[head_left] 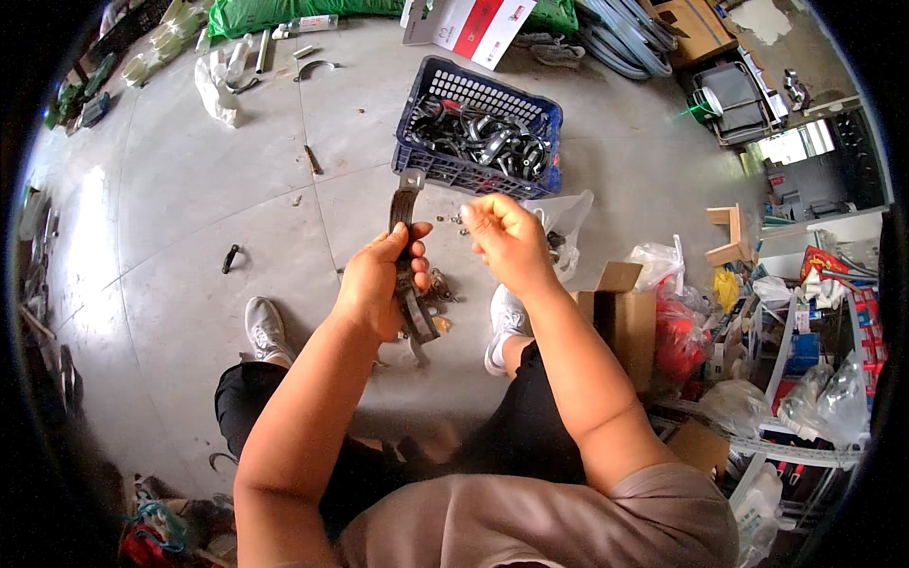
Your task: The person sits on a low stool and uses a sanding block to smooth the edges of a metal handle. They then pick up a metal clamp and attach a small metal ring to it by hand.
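My left hand [377, 279] is wrapped round a curved metal pipe clamp [404, 206] with a dark lining. One end, with a pale metal tab, points away from me; the other hangs below the hand. To its right, apart from the clamp, my right hand [511, 241] is closed with thumb and forefinger pressed together. Anything in that pinch is hidden or too small to name. Small metal pieces [453, 221] lie on the floor between the hands. Beyond them stands a dark blue plastic crate [434, 167] holding many similar metal clamps [497, 140].
A clear plastic bag [566, 222] lies beside the crate. To my right are an open cardboard box [625, 327], red bagged goods [677, 341] and metal shelf frames. Coiled grey hose [625, 43] lies at the far right. A dark small part [230, 258] rests left on the floor.
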`<state>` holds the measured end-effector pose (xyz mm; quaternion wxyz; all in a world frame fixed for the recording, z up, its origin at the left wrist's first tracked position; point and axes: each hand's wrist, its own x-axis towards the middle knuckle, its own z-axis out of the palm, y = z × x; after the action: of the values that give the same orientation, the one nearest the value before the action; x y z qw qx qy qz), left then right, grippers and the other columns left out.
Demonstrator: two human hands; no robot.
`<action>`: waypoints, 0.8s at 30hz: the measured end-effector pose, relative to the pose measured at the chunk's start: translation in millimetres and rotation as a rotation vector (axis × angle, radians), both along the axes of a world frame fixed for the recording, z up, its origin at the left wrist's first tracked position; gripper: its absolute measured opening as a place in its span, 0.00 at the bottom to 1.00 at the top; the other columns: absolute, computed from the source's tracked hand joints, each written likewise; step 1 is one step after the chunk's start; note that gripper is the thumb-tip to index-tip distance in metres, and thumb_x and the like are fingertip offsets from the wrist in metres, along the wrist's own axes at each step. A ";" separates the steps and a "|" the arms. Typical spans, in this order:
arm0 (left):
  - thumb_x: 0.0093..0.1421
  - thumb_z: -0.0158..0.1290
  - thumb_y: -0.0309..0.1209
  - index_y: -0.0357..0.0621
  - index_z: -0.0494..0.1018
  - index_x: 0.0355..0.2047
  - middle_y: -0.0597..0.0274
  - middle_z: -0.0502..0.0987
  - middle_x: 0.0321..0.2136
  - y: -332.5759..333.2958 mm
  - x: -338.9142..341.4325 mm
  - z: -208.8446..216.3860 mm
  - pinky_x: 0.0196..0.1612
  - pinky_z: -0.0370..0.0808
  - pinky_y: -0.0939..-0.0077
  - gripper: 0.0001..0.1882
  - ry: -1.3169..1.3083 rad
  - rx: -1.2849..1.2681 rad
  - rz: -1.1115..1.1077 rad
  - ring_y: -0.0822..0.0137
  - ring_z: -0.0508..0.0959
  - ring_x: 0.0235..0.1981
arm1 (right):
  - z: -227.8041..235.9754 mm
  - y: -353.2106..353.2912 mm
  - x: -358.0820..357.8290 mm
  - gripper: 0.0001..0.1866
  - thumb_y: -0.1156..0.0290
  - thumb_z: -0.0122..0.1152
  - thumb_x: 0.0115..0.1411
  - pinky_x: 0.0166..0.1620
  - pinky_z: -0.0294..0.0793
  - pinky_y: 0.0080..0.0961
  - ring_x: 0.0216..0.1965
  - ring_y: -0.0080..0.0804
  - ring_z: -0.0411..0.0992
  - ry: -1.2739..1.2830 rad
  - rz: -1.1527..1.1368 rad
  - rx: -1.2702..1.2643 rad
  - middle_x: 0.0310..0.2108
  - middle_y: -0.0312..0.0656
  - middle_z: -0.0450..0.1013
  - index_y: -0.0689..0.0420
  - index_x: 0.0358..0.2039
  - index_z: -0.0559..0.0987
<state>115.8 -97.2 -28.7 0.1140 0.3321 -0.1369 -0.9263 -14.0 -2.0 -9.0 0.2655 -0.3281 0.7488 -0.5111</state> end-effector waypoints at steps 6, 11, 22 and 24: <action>0.62 0.39 0.36 0.38 0.64 0.42 0.67 0.66 0.23 -15.0 3.9 -3.5 0.25 0.69 0.84 0.15 0.081 -0.015 0.187 0.75 0.67 0.22 | 15.7 6.4 12.4 0.28 0.48 0.45 0.57 0.13 0.55 0.18 0.08 0.20 0.59 -0.377 0.333 0.466 0.07 0.35 0.61 0.60 0.13 0.71; 0.62 0.39 0.37 0.39 0.62 0.43 0.66 0.67 0.24 -21.4 4.7 1.9 0.31 0.71 0.78 0.16 0.227 -0.002 0.401 0.72 0.68 0.25 | -2.1 5.1 25.3 0.32 0.44 0.40 0.57 0.11 0.54 0.15 0.08 0.20 0.59 -0.594 0.286 0.581 0.08 0.38 0.65 0.63 0.18 0.75; 0.62 0.39 0.35 0.40 0.62 0.42 0.54 0.71 0.41 -23.0 6.3 1.8 0.44 0.69 0.68 0.13 0.162 -0.110 0.470 0.62 0.74 0.39 | -24.2 -11.7 30.4 0.21 0.48 0.46 0.56 0.17 0.57 0.15 0.16 0.20 0.64 -1.176 -0.085 0.014 0.23 0.36 0.72 0.54 0.30 0.72; 0.62 0.39 0.33 0.38 0.62 0.42 0.52 0.70 0.42 -22.2 6.5 -0.6 0.45 0.69 0.69 0.13 0.102 -0.174 0.405 0.60 0.74 0.40 | -18.5 -12.5 24.0 0.20 0.49 0.50 0.55 0.17 0.58 0.16 0.15 0.21 0.64 -1.150 -0.112 -0.032 0.21 0.35 0.71 0.56 0.29 0.73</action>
<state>122.4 -119.4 -29.4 0.3327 0.2946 -0.1408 -0.8847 10.0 -14.5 -27.5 0.5974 0.0385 0.4923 -0.6319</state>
